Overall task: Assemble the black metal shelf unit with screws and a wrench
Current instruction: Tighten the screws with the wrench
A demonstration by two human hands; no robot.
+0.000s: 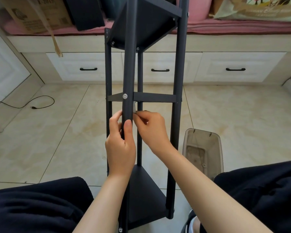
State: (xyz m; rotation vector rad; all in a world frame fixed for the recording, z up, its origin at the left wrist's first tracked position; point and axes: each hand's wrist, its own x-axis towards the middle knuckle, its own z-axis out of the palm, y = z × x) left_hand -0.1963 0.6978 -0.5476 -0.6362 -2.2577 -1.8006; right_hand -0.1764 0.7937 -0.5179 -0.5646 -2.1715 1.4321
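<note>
**Tiled floor below a drawered platform**

The floor (pixel 60 132) is laid with pale beige tiles, marked by faint stains and lit evenly. A black cable (pixel 23 105) is trailed across it at the left. A white platform (pixel 208 44) with three drawers, each fitted with a black handle (pixel 235 69), is set along the back. It is covered by a pink mat (pixel 242 26), on which a cardboard box (pixel 35 15) and what may be a printed cushion (pixel 259 9) are placed. A translucent bin (pixel 203 148) is stood at the right.

We're looking into a home bedroom: white wooden under-bed drawers with black handles (pixel 160 70), pink striped bedding (pixel 242 26), beige glossy floor tiles (pixel 57 128).
</note>
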